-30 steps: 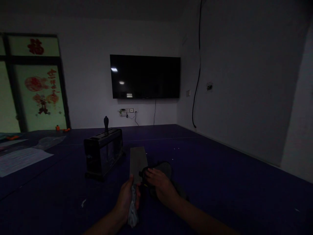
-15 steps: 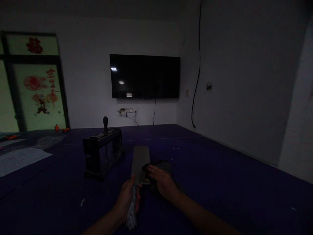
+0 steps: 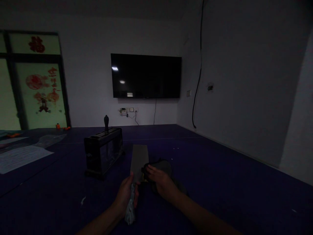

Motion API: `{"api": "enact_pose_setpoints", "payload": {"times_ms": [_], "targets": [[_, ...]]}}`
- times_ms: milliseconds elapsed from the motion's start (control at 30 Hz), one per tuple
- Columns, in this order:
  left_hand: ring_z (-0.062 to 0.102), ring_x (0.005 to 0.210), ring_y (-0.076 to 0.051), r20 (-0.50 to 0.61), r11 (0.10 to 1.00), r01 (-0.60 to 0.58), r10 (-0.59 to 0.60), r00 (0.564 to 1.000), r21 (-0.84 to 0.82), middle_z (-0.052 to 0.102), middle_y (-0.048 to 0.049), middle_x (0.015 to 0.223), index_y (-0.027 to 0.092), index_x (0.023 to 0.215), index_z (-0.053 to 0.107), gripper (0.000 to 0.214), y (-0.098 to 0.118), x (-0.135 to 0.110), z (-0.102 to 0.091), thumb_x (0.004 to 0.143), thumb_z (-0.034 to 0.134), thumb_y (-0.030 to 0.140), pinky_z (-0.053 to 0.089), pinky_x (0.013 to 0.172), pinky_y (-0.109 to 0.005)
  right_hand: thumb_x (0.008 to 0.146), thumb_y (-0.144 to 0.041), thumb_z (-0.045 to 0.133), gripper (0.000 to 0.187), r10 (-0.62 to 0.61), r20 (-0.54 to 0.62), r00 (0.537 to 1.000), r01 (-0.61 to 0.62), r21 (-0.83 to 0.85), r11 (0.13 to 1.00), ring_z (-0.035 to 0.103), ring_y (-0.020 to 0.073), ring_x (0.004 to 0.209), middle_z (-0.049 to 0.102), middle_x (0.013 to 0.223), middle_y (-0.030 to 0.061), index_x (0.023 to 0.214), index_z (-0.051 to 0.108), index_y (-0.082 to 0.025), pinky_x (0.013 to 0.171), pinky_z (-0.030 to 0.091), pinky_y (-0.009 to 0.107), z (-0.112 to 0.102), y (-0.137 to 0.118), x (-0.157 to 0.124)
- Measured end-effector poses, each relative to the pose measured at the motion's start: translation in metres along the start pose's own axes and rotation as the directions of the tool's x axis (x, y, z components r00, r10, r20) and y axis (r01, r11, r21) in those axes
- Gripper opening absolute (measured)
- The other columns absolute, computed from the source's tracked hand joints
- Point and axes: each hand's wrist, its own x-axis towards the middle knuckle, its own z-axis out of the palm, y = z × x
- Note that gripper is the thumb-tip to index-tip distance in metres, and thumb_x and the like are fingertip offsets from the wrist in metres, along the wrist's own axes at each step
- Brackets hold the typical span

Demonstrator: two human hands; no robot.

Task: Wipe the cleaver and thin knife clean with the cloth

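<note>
My left hand (image 3: pixel 126 195) is closed round the pale handle of a broad cleaver (image 3: pixel 138 160), whose grey blade points away from me over the dark blue surface. My right hand (image 3: pixel 158 179) sits just right of the blade's base, fingers curled on a dark cloth (image 3: pixel 163 165) that it presses against the blade. The room is dim, so finer detail of the cloth is hard to make out.
A black knife block (image 3: pixel 102 151) with one dark handle (image 3: pixel 106 123) sticking up stands left of the cleaver. White paper sheets (image 3: pixel 21 155) lie at far left. A wall television (image 3: pixel 146 76) hangs ahead, and a wall runs along the right.
The cleaver and both hands have barely shifted; the blade tipped slightly and my right hand slid a little along its base with the cloth.
</note>
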Motion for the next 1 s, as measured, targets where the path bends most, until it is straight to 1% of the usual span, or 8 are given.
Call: {"api": "enact_pose_setpoints", "payload": {"times_ms": [100,167,333,467,600,700,900,1000], "targets": [[0.038,0.022,-0.010,-0.021,0.999,-0.021,0.021,1.000,0.026,0.047,0.0050,0.035,0.015,0.076,0.052,0.065,0.000,0.004,-0.004,0.061,0.041,0.077,0.025,0.025,-0.019,0.073,0.002,0.032,0.051,-0.013,0.049,0.999,0.015,-0.034,0.999,0.041,0.0191,0.122,0.055,0.122,0.0109,0.114,0.057,-0.012,0.096,0.042,0.039,0.000,-0.005,0.000],[0.039,0.022,-0.010,-0.014,0.999,-0.008,0.009,1.000,0.038,0.047,0.0049,0.035,0.015,0.076,0.052,0.065,0.001,0.006,-0.006,0.061,0.042,0.077,0.025,0.025,-0.019,0.074,0.002,0.032,0.049,-0.019,0.050,0.999,0.021,-0.050,0.999,0.042,0.0189,0.121,0.055,0.121,0.0113,0.114,0.057,-0.012,0.095,0.042,0.038,0.000,-0.005,-0.001],[0.037,0.022,-0.009,0.046,0.996,0.047,-0.050,0.998,0.070,0.046,0.0054,0.035,0.014,0.074,0.053,0.062,0.005,0.008,-0.009,0.063,0.044,0.074,0.024,0.025,-0.018,0.072,0.002,0.033,0.050,-0.030,0.018,0.999,0.031,-0.065,0.997,0.043,0.0173,0.120,0.055,0.122,0.0104,0.113,0.057,-0.014,0.096,0.042,0.037,0.000,0.002,-0.005],[0.037,0.022,-0.009,0.094,0.989,0.078,-0.090,0.991,0.128,0.046,0.0053,0.035,0.014,0.074,0.054,0.060,0.005,0.011,-0.011,0.065,0.044,0.072,0.024,0.024,-0.017,0.070,0.002,0.034,0.053,-0.021,-0.019,1.000,0.019,-0.097,0.995,0.042,0.0169,0.120,0.055,0.122,0.0089,0.114,0.056,-0.017,0.097,0.041,0.038,-0.003,0.013,-0.006],[0.037,0.021,-0.009,0.159,0.983,0.078,-0.104,0.982,0.165,0.045,0.0048,0.035,0.014,0.072,0.054,0.061,0.003,0.014,-0.013,0.065,0.042,0.073,0.024,0.024,-0.017,0.068,0.002,0.034,0.055,0.007,-0.041,0.999,-0.013,-0.131,0.991,0.041,0.0175,0.121,0.055,0.123,0.0094,0.116,0.055,-0.016,0.097,0.041,0.039,-0.010,0.026,-0.007],[0.039,0.022,-0.010,0.199,0.982,0.069,-0.104,0.975,0.176,0.046,0.0040,0.034,0.014,0.070,0.054,0.060,0.002,0.015,-0.013,0.066,0.041,0.073,0.025,0.024,-0.017,0.069,0.001,0.034,0.055,0.004,-0.032,0.999,-0.010,-0.164,0.986,0.042,0.0184,0.121,0.053,0.124,0.0110,0.118,0.054,-0.014,0.096,0.041,0.040,-0.013,0.030,-0.008],[0.039,0.022,-0.010,0.211,0.984,0.069,-0.103,0.972,0.166,0.046,0.0033,0.034,0.013,0.071,0.055,0.063,0.000,0.016,-0.013,0.066,0.040,0.074,0.024,0.024,-0.018,0.070,0.001,0.031,0.051,-0.018,-0.020,1.000,0.013,-0.240,0.971,0.042,0.0199,0.121,0.055,0.122,0.0134,0.113,0.057,-0.010,0.094,0.043,0.039,-0.010,0.023,-0.007],[0.039,0.021,-0.011,0.194,0.986,0.069,-0.098,0.976,0.154,0.046,0.0033,0.034,0.013,0.073,0.055,0.064,-0.002,0.017,-0.014,0.064,0.041,0.075,0.025,0.024,-0.018,0.071,0.000,0.031,0.050,-0.034,0.007,0.999,0.035,-0.231,0.972,0.043,0.0196,0.120,0.055,0.121,0.0125,0.111,0.058,-0.011,0.093,0.045,0.039,-0.009,0.019,-0.007]]}}
